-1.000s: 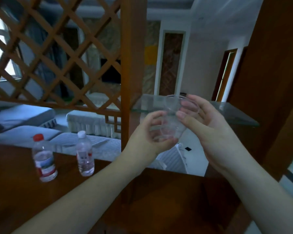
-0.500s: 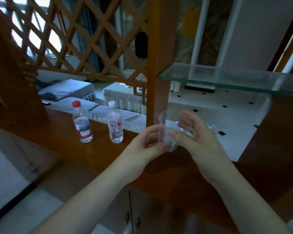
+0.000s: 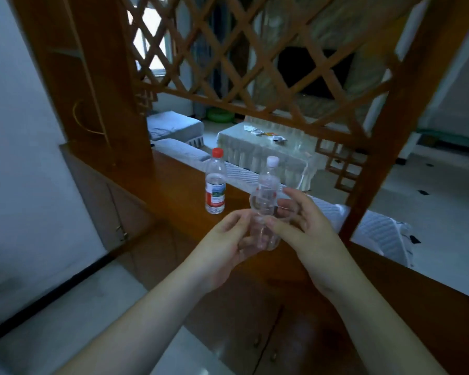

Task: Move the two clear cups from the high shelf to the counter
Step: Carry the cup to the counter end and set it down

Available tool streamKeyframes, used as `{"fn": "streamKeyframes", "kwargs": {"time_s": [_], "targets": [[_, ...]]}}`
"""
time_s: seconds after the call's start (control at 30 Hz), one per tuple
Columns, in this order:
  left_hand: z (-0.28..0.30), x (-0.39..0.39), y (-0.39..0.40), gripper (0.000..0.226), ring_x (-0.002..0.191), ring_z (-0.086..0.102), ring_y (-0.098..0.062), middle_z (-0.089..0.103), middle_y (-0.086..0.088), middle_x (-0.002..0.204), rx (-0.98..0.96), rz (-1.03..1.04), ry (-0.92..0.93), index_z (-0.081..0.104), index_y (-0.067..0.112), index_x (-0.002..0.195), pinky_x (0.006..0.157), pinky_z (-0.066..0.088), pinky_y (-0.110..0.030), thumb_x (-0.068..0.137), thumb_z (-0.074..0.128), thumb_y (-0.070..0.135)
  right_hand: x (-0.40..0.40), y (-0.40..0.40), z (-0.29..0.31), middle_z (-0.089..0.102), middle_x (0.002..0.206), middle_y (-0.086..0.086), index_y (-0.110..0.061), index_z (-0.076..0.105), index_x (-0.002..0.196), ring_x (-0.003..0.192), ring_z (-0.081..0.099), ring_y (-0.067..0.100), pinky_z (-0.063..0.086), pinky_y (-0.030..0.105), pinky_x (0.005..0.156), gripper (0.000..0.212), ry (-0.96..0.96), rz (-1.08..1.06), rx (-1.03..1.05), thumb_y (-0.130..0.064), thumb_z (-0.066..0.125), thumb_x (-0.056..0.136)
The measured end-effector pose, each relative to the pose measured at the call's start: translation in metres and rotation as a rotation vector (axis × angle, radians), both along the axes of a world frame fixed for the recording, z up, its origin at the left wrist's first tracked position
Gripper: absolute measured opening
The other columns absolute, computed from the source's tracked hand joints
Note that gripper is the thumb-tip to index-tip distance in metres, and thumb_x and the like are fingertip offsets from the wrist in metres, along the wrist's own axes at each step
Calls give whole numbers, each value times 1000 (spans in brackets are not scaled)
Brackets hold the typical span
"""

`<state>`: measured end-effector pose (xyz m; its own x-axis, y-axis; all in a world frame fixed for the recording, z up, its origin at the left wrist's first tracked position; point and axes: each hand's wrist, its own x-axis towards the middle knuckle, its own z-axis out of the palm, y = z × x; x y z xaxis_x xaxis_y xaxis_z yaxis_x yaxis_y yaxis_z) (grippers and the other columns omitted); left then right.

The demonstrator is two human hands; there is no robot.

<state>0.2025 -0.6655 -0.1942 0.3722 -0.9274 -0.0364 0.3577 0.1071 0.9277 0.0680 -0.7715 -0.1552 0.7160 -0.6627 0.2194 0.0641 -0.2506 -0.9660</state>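
Cup [image 3: 266, 228] lowered from shelf height, now above worktop [image 3: 173, 196]. Left hand [image 3: 225, 247] and right hand [image 3: 306, 231] both pinching cup. Two bottles [image 3: 215, 182] behind.

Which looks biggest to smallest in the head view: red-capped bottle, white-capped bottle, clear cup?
1. Red-capped bottle and white-capped bottle: they look about alike, and the second is partly hidden behind the cup, so no ranking.
2. Clear cup, smallest, though nearest the camera, held by the left hand and right hand.
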Motion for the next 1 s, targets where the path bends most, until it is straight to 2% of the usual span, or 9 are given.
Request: {"fn": "streamKeyframes", "kwargs": {"time_s": [0.07, 0.17, 0.27, 0.4, 0.6, 0.7, 0.83, 0.93, 1.0], "targets": [[-3, 29, 22, 34, 115, 66, -29, 69, -11, 125, 19, 33, -13, 68, 25, 121, 100, 51, -42, 96, 54, 44, 33, 19, -3, 57, 127, -11, -45, 47, 128, 113, 56, 4, 50, 26, 85, 77, 8, 24, 1, -55, 77, 58], [-7, 71, 58, 32, 112, 68, -26, 71, -9, 121, 61, 121, -35, 69, 24, 119, 99, 52, -42, 100, 51, 43, 80, 49, -7, 58, 126, -15, -47, 46, 129, 111, 56, 1, 50, 24, 82, 81, 28, 81, 5, -62, 77, 55], [-8, 110, 96, 34, 109, 69, -26, 72, -9, 120, 83, 197, -27, 68, 22, 119, 94, 55, -39, 97, 54, 45, 127, 79, -10, 57, 129, -12, -44, 45, 131, 111, 57, 2, 51, 25, 85, 87, 24, 155, 28, -62, 80, 53], [-6, 157, 149, 34, 105, 71, -27, 73, -11, 117, 105, 305, 6, 68, 21, 119, 86, 58, -35, 96, 57, 44, 185, 122, -10, 56, 128, -14, -43, 44, 132, 108, 56, -3, 51, 18, 76, 95, 38, 237, 13, -70, 76, 47], [-8, 209, 216, 31, 96, 73, -25, 75, -11, 106, 72, 441, 117, 76, 21, 107, 78, 57, -28, 88, 64, 42, 255, 176, -14, 54, 126, -18, -43, 41, 133, 106, 55, -5, 49, 11, 67, 78, 55, 373, -2, -53, 76, 65], [-9, 230, 233, 34, 94, 73, -23, 76, -8, 103, 78, 473, 108, 74, 18, 112, 76, 56, -26, 92, 61, 43, 282, 187, -16, 55, 125, -18, -40, 39, 134, 105, 55, -7, 49, 13, 70, 74, 53, 410, -5, -46, 76, 71], [-14, 256, 239, 33, 94, 71, -25, 75, -10, 105, 69, 535, 129, 71, 14, 116, 75, 56, -25, 98, 57, 37, 315, 191, -20, 54, 127, -18, -42, 38, 132, 109, 54, -3, 48, 18, 76, 74, 55, 456, 2, -49, 76, 69], [-18, 277, 233, 34, 92, 71, -24, 75, -12, 110, 69, 568, 136, 67, 11, 120, 77, 57, -26, 98, 56, 34, 340, 185, -23, 53, 127, -19, -46, 40, 127, 107, 54, -6, 49, 13, 69, 76, 59, 496, 19, -58, 75, 61], [-20, 292, 225, 34, 89, 72, -22, 75, -12, 111, 73, 592, 138, 66, 10, 120, 76, 57, -26, 98, 56, 33, 358, 177, -26, 53, 127, -19, -45, 41, 127, 106, 54, -8, 48, 9, 66, 76, 52, 523, 32, -58, 76, 61]]}}
